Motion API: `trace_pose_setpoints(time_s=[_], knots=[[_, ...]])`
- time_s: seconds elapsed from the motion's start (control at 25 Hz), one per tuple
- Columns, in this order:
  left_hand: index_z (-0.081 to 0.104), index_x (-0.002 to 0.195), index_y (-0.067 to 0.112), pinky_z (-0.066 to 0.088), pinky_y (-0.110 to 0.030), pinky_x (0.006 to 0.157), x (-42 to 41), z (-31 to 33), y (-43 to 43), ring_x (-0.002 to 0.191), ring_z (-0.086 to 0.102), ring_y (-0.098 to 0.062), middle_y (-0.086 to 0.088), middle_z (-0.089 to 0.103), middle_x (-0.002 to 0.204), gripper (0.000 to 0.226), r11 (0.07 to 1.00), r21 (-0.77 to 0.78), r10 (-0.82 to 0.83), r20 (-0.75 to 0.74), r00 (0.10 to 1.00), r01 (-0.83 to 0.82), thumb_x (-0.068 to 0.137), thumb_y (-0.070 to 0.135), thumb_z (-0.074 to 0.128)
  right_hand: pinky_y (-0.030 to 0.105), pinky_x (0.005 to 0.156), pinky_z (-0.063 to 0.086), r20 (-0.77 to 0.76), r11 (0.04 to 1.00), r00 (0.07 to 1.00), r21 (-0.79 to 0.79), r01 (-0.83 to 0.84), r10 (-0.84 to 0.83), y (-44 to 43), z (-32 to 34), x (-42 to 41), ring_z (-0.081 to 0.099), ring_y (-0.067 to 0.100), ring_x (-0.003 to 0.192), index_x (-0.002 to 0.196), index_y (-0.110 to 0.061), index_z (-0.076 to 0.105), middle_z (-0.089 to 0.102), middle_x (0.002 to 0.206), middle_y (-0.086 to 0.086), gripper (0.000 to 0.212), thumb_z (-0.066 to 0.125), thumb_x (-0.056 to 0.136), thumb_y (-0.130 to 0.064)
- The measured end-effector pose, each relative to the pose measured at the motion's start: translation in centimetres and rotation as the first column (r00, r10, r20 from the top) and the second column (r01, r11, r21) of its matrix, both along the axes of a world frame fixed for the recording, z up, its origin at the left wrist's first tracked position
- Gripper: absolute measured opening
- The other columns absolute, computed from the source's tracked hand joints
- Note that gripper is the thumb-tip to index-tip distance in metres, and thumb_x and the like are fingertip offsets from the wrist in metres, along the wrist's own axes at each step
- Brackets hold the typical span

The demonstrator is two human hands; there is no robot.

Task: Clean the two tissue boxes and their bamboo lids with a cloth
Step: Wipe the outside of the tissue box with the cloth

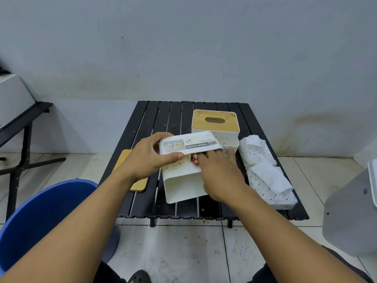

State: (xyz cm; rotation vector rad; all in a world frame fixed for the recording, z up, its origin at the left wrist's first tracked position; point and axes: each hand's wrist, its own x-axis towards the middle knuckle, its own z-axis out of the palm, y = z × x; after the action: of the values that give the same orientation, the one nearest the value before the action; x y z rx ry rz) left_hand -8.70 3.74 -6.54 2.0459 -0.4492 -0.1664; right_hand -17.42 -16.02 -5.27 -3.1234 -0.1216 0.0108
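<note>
A white tissue box (183, 184), lid off and tipped on its side, lies in the middle of the black slatted table (146, 119). My left hand (150, 158) grips its labelled upper wall. My right hand (221, 176) reaches inside it, fingers pressed on a reddish cloth (194, 159) against the brown-stained inner wall. The loose bamboo lid (139, 185) lies flat on the table under my left wrist. The second white tissue box (228, 137) stands behind, its bamboo lid (215, 120) on top.
Two speckled white tissue packs (265, 170) lie along the table's right side. A blue plastic chair (40, 217) stands at the lower left, a grey object (350, 211) at the right, and a black-framed bench (22, 127) at the far left. The tiled floor is stained.
</note>
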Motion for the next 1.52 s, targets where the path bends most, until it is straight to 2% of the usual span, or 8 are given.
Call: trace_pose_setpoints(time_s=[0.24, 0.44, 0.72, 0.88, 1.04, 1.24, 1.44, 1.52], knots=[[0.053, 0.145, 0.036, 0.050, -0.020, 0.088, -0.3, -0.7, -0.4, 0.117, 0.058, 0.004, 0.017, 0.068, 0.125, 0.075, 0.992, -0.115, 0.053, -0.038, 0.998, -0.057, 0.078, 0.046, 0.085, 0.058, 0.119, 0.023, 0.108, 0.999, 0.994, -0.037, -0.011, 0.015, 0.5, 0.0, -3.4, 0.039, 0.037, 0.136, 0.135, -0.013, 0.050, 0.047, 0.137, 0.011, 0.058, 0.058, 0.078, -0.004], [0.056, 0.143, 0.035, 0.054, -0.028, 0.096, -0.4, -0.8, -0.4, 0.117, 0.062, -0.001, 0.012, 0.072, 0.122, 0.078, 0.979, -0.192, 0.052, -0.100, 0.994, -0.071, 0.073, 0.051, 0.085, 0.057, 0.106, 0.041, 0.253, 0.996, 0.964, 0.031, -0.086, 0.075, 2.2, -1.6, -5.1, 0.052, 0.044, 0.123, 0.121, -0.005, 0.063, 0.059, 0.121, 0.018, 0.060, 0.020, 0.080, -0.016], [0.061, 0.132, 0.033, 0.055, -0.013, 0.076, -0.2, -0.1, -0.1, 0.102, 0.069, 0.002, 0.012, 0.074, 0.116, 0.058, 0.986, -0.166, 0.003, -0.103, 0.995, -0.020, 0.080, 0.039, 0.086, 0.075, 0.114, 0.005, 0.077, 0.986, 0.983, -0.045, -0.164, 0.167, 5.4, -1.3, -3.6, 0.018, 0.032, 0.152, 0.148, -0.013, 0.038, 0.034, 0.155, 0.012, 0.072, 0.067, 0.083, -0.023], [0.061, 0.129, 0.027, 0.057, -0.029, 0.051, -0.4, 0.6, -0.3, 0.059, 0.067, -0.018, -0.007, 0.076, 0.103, 0.052, 0.985, -0.172, -0.062, -0.165, 0.984, 0.034, 0.084, 0.027, 0.085, 0.076, 0.114, -0.002, 0.064, 0.990, 0.991, -0.086, -0.115, 0.120, 6.5, -0.9, -1.2, 0.015, 0.028, 0.151, 0.151, -0.021, 0.031, 0.026, 0.159, 0.007, 0.083, 0.073, 0.079, -0.026], [0.063, 0.128, 0.031, 0.065, -0.038, 0.077, -0.1, 0.5, 0.2, 0.102, 0.071, -0.012, 0.006, 0.073, 0.118, 0.051, 0.986, -0.163, -0.066, -0.155, 0.986, 0.041, 0.083, 0.031, 0.086, 0.072, 0.116, -0.001, 0.059, 0.997, 0.996, -0.056, -0.060, 0.064, 7.9, -0.6, 0.8, 0.022, 0.025, 0.149, 0.151, -0.025, 0.040, 0.036, 0.157, 0.003, 0.069, 0.065, 0.088, -0.021], [0.060, 0.130, 0.027, 0.057, -0.022, 0.060, -0.9, 0.3, -0.5, 0.071, 0.070, -0.007, 0.005, 0.073, 0.114, 0.052, 0.985, -0.173, 0.007, -0.123, 0.992, -0.029, 0.084, 0.031, 0.084, 0.057, 0.123, 0.004, 0.086, 0.983, 0.980, 0.010, -0.183, 0.182, 5.5, -0.5, 0.1, 0.020, 0.021, 0.150, 0.147, -0.025, 0.042, 0.037, 0.157, -0.001, 0.061, 0.062, 0.090, -0.017], [0.061, 0.130, 0.031, 0.054, -0.010, 0.074, -0.8, 0.5, -0.4, 0.096, 0.069, 0.004, 0.012, 0.072, 0.115, 0.056, 0.989, -0.143, 0.016, -0.114, 0.993, -0.032, 0.080, 0.038, 0.087, 0.059, 0.124, 0.005, 0.063, 0.956, 0.954, 0.017, -0.294, 0.293, 2.5, -1.2, -4.0, 0.003, 0.022, 0.158, 0.162, -0.017, 0.019, 0.010, 0.171, 0.004, 0.080, 0.055, 0.091, -0.007], [0.061, 0.130, 0.031, 0.055, -0.012, 0.075, -0.8, 0.5, -0.5, 0.096, 0.069, 0.003, 0.012, 0.071, 0.115, 0.058, 0.990, -0.138, 0.011, -0.115, 0.993, -0.027, 0.079, 0.040, 0.087, 0.060, 0.124, 0.012, 0.119, 0.960, 0.953, -0.033, -0.277, 0.279, 1.0, -1.4, -5.1, 0.016, 0.025, 0.157, 0.161, -0.014, 0.024, 0.017, 0.170, 0.008, 0.083, 0.057, 0.086, -0.004]])
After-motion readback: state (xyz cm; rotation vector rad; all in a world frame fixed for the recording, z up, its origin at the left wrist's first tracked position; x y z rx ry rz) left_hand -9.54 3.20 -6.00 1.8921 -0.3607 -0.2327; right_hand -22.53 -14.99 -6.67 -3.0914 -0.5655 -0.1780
